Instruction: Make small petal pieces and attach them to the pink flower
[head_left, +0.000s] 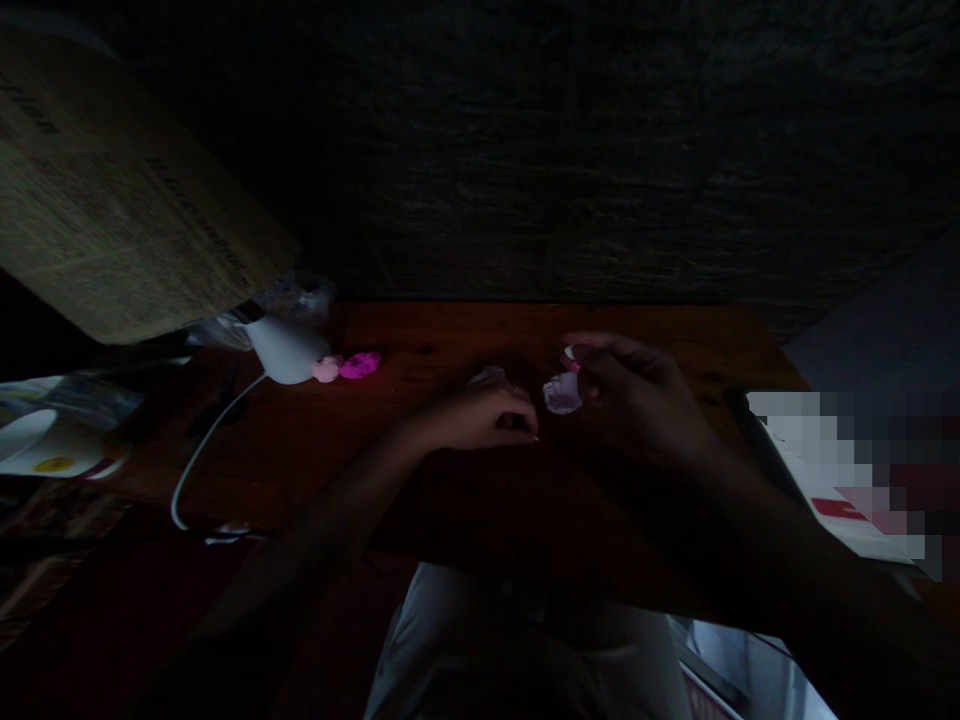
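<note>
My right hand is closed in a pinch on a small pink and white clay-like piece. Just below its fingertips is a pale, crumpled-looking lump; I cannot tell whether it touches the hand or rests on the table. My left hand is to the left, fingers curled in toward the thumb, and the dim light hides whatever may be between them. Behind its knuckles a pale scrap partly shows. Farther left on the table sit a bright pink lump and a light pink lump, side by side.
A white lamp base with a newsprint-patterned shade stands at the left of the wooden table. Its white cable hangs over the front edge. A paper cup lies far left. A dark wall rises behind.
</note>
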